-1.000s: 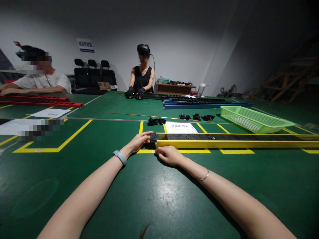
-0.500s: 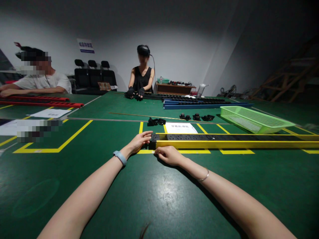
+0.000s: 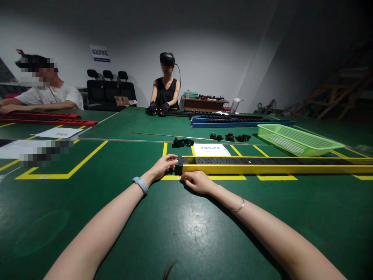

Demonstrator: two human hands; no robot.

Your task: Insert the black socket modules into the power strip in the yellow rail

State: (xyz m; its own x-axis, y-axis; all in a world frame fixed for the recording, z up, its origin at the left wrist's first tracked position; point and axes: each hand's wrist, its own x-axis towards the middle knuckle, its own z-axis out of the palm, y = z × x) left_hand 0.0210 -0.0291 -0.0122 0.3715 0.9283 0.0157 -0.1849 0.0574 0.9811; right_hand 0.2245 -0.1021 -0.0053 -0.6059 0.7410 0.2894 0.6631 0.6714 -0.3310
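The green tabletop [image 3: 186, 233] carries a long yellow rail [image 3: 274, 168] running left to right toward its right edge, a black socket strip [image 3: 233, 160] seated in it. Left hand [image 3: 163, 165], fingers curled, pushes the strip's left end; right hand [image 3: 198, 181] pinches the rail's near corner.

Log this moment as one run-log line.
left hand: fingertips at end of black socket strip | right hand: on near end of yellow rail | strip lies in rail | green basket behind
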